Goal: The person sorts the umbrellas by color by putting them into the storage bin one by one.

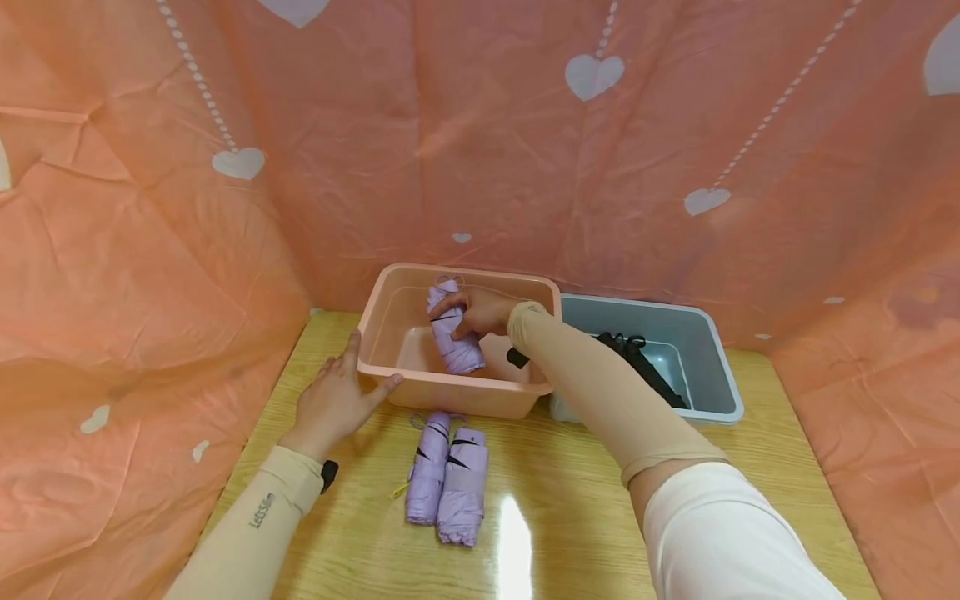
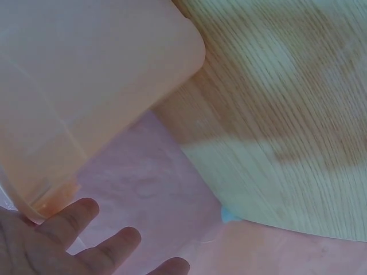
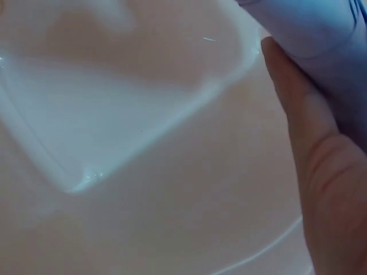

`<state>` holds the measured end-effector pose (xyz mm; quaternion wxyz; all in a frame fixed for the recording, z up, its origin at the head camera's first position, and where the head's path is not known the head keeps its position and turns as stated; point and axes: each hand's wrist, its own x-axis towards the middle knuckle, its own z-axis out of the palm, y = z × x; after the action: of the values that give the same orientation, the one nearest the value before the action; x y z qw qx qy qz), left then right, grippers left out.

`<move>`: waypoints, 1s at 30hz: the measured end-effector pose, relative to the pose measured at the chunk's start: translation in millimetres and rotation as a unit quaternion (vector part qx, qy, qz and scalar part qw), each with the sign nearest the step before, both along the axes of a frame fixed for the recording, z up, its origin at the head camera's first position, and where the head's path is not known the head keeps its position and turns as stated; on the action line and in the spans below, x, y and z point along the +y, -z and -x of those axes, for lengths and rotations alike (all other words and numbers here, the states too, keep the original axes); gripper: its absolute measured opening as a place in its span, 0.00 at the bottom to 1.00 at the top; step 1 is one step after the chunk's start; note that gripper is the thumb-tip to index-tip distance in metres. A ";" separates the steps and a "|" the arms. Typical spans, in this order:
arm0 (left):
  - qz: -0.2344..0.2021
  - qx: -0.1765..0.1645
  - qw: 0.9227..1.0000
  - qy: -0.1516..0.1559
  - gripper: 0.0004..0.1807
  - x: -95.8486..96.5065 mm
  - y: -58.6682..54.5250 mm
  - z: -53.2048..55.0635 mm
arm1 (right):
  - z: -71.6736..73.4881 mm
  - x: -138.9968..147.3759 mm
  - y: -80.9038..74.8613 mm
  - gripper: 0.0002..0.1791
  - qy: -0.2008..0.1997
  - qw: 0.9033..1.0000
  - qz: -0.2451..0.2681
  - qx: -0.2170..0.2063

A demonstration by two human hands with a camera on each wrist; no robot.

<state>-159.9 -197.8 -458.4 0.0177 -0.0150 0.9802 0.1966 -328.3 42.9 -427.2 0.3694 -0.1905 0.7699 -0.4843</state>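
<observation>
My right hand (image 1: 487, 313) is gripping an umbrella (image 1: 449, 340) inside the peach bin (image 1: 457, 395); my left hand (image 1: 332, 406), fingers spread, is touching that bin's rim.

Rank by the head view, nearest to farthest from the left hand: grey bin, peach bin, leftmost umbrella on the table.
From the left hand:
1. Peach bin: right at the hand, ahead.
2. Leftmost umbrella: to the hand's right.
3. Grey bin: farthest right, past the peach bin.

A rolled lilac umbrella (image 1: 458, 353) — slanted in the right hand (image 1: 483, 313) — is inside the peach bin (image 1: 465, 395) the left hand (image 1: 334, 403) touches.
</observation>
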 end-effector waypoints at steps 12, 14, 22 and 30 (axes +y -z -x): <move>0.000 0.013 1.000 0.002 0.64 0.0 2.5 3.2 | 6.9 -7.3 14.4 0.32 0.005 0.999 -0.037 0.037; -0.001 0.011 1.000 0.002 0.64 -0.7 2.3 3.2 | 8.7 -8.3 17.3 0.33 0.004 0.999 -0.036 0.035; -0.006 0.011 1.000 0.003 0.63 -0.8 2.4 1.3 | 16.5 -14.3 31.0 0.32 0.009 1.000 -0.025 0.004; -0.006 0.023 1.000 0.005 0.62 -0.7 5.6 1.6 | 22.0 -30.2 51.1 0.32 0.008 0.999 -0.025 0.018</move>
<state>-161.5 -198.5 -464.0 -0.0042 -0.0058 0.9793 0.2023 -350.3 12.7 -478.3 0.3565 -0.1834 0.7899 -0.4641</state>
